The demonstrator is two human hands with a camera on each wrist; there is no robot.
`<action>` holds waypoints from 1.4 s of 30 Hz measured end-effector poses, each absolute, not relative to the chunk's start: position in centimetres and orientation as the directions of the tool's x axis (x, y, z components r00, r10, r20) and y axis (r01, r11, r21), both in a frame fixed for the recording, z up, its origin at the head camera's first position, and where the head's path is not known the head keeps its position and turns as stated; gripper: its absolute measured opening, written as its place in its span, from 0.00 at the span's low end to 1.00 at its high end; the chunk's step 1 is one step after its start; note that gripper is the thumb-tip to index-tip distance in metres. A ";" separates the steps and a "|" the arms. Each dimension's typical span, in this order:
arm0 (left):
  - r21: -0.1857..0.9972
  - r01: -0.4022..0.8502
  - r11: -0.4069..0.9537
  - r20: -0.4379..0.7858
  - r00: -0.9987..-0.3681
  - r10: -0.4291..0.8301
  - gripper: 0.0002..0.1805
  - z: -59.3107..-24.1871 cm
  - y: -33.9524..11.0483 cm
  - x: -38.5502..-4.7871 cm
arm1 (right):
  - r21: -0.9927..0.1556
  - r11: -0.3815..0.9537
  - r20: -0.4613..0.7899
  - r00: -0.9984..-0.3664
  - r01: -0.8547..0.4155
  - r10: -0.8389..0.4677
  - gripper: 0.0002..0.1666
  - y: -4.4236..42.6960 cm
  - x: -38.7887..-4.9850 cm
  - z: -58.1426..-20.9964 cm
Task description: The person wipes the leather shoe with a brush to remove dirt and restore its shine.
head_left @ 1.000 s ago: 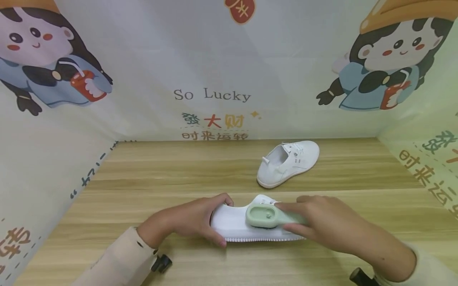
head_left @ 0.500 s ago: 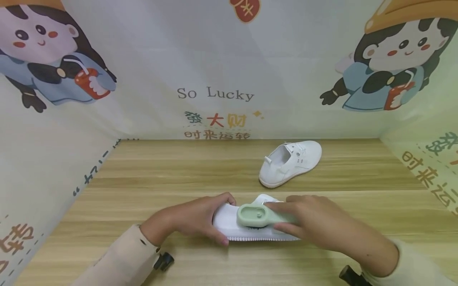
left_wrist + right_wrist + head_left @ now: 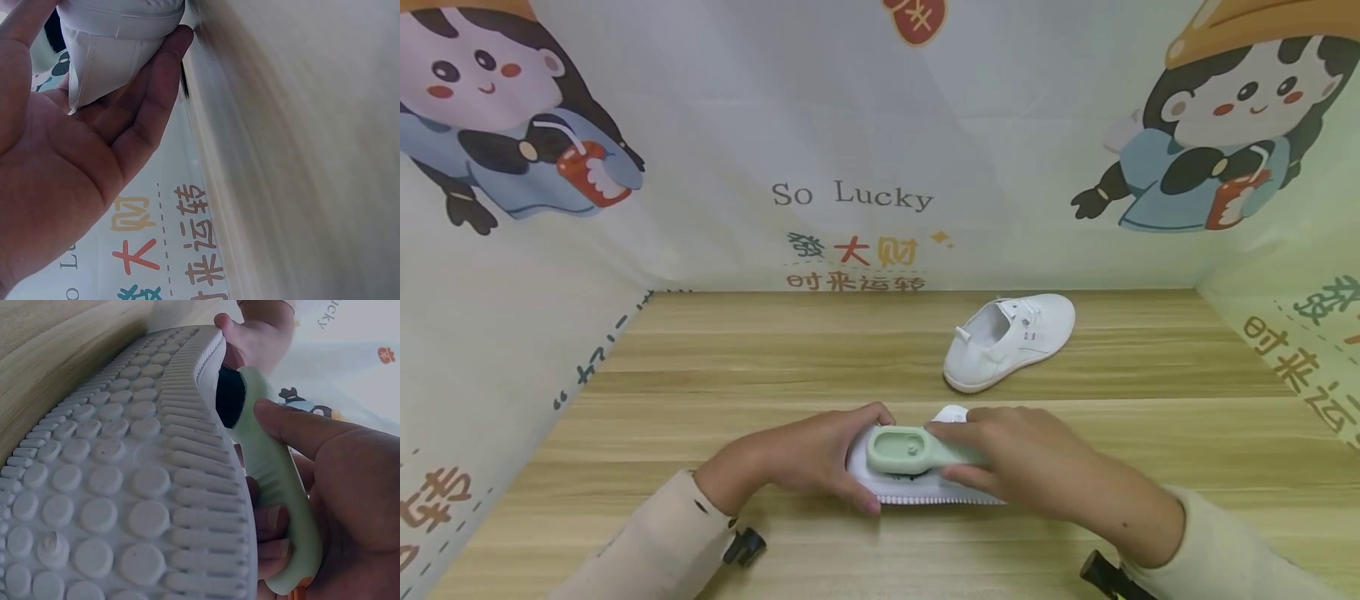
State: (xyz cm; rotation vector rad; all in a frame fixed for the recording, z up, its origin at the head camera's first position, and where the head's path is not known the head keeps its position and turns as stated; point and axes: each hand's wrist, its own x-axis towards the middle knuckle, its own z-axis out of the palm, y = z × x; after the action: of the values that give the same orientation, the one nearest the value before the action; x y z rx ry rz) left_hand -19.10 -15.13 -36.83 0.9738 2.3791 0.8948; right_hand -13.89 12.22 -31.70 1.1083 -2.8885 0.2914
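A white shoe (image 3: 940, 487) lies tipped on its side on the wooden table, its ribbed sole edge toward me. My left hand (image 3: 816, 458) grips its heel end, thumb in front and fingers behind; the left wrist view shows the heel (image 3: 112, 56) between them. My right hand (image 3: 1022, 454) holds a pale green brush (image 3: 898, 450) by its handle. In the right wrist view the brush's dark bristles (image 3: 230, 397) are against the shoe's side, beyond the studded sole (image 3: 106, 481). Part of the toe is hidden behind my right hand.
A second white shoe (image 3: 1011, 342) stands upright on the table (image 3: 760, 350), behind the one in my hand. A printed cloth (image 3: 850, 125) rises at the back and both sides of the table.
My right hand has slid the brush leftward along the shoe toward its heel. My left hand keeps its grip, and the shoe behind stays in place.
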 end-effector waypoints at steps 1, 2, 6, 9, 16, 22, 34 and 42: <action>0.696 0.464 0.548 -0.130 -0.669 0.732 0.39 -36.8 -15.1 -19.1 | -0.159 0.726 0.105 -0.743 -0.669 -0.661 0.26 12.2 -13.9 -31.7; 0.697 0.464 0.547 -0.129 -0.669 0.732 0.39 -36.7 -15.1 -19.1 | -0.158 0.725 0.110 -0.742 -0.670 -0.661 0.26 12.2 -13.9 -31.7; 0.697 0.456 0.554 -0.137 -0.673 0.727 0.38 -36.7 -15.1 -19.2 | -0.162 0.733 0.111 -0.750 -0.661 -0.652 0.26 12.5 -13.9 -31.7; 0.694 0.447 0.564 -0.149 -0.677 0.720 0.38 -36.8 -15.1 -19.1 | -0.162 0.742 0.103 -0.759 -0.650 -0.642 0.26 12.9 -13.8 -31.8; 0.682 0.448 0.578 -0.156 -0.683 0.713 0.38 -36.9 -15.2 -19.0 | -0.150 0.769 0.123 -0.783 -0.622 -0.609 0.27 14.9 -13.4 -31.9; 0.676 0.439 0.592 -0.172 -0.687 0.706 0.40 -37.1 -15.1 -18.9 | -0.172 0.780 0.115 -0.798 -0.602 -0.591 0.27 16.5 -13.0 -32.2; 0.675 0.436 0.595 -0.175 -0.688 0.704 0.40 -37.0 -15.2 -18.9 | -0.199 0.798 0.115 -0.823 -0.568 -0.557 0.26 19.0 -12.5 -31.7; 0.681 0.439 0.586 -0.166 -0.688 0.707 0.40 -37.1 -15.2 -19.0 | -0.185 0.785 0.119 -0.806 -0.592 -0.580 0.27 17.6 -13.1 -31.8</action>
State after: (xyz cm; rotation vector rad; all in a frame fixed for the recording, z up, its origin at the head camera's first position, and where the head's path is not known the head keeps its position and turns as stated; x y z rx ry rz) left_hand -18.98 -15.19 -37.14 0.9194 2.3963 0.8629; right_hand -13.06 17.63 -31.76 0.9574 -2.9150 0.3304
